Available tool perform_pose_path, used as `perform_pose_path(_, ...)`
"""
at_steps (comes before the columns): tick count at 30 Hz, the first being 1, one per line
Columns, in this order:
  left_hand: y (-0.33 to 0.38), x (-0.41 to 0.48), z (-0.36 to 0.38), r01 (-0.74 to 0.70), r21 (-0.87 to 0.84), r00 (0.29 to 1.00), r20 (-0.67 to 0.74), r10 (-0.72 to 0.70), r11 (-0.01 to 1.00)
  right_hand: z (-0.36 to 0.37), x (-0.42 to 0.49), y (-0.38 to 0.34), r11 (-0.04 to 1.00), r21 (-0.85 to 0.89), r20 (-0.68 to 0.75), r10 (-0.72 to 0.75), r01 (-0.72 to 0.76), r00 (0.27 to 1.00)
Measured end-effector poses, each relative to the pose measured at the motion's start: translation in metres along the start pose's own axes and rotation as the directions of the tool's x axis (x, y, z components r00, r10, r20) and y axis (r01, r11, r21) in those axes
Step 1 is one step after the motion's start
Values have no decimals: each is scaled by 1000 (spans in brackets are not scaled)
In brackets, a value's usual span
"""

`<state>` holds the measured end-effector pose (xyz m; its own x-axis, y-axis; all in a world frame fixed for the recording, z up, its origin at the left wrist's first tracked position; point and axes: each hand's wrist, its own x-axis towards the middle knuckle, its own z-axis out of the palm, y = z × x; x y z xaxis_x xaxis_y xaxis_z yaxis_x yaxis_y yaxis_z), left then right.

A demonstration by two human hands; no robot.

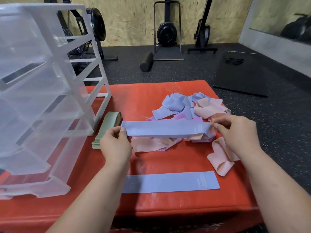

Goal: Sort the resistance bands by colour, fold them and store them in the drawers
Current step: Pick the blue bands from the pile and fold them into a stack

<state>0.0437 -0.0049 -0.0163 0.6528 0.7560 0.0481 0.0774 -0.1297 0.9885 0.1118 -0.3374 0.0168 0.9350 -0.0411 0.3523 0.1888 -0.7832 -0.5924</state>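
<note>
Just above the red mat [168, 207], a blue resistance band [165, 130] is held flat and level between both hands. The left hand [116, 143] pinches its left end with thumb on top and fingers curled beneath; the right hand [239, 132] pinches the right end in the same way. A second blue band [171, 182] lies flat on the mat, nearer the person, between the forearms. Behind the held band sits a loose pile of bands [178, 105] in blue, peach and lilac, and one peach band [220, 158] trails off near the mat's right edge. A stack of folded green bands [107, 126] lies just beside the clear plastic drawer unit [42, 98], which stands on the mat's left side with several drawers pulled out. A black foam roller [147, 61] lies on the gym floor beyond.
</note>
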Motion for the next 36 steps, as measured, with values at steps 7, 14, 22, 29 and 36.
perform_pose_path(7,-1,-1,1,53,-75,998,-15,-54,996,6,-3,-6,991,-129,-74,24,-33,997)
perform_pose_path(14,11,-12,7,36,-194,995,100,-17,980,9,-3,-19,997,1,-31,76,-76,997)
perform_pose_path(22,8,-10,1,-121,78,971,218,101,990,5,-2,-22,959,156,-12,243,-238,970)
perform_pose_path(29,9,-5,-3,-122,18,972,202,116,992,-3,-5,-15,949,-56,-60,306,-309,950)
perform_pose_path(36,21,-9,-4,-205,-34,942,264,206,978,23,-22,-42,996,48,513,-89,75,854)
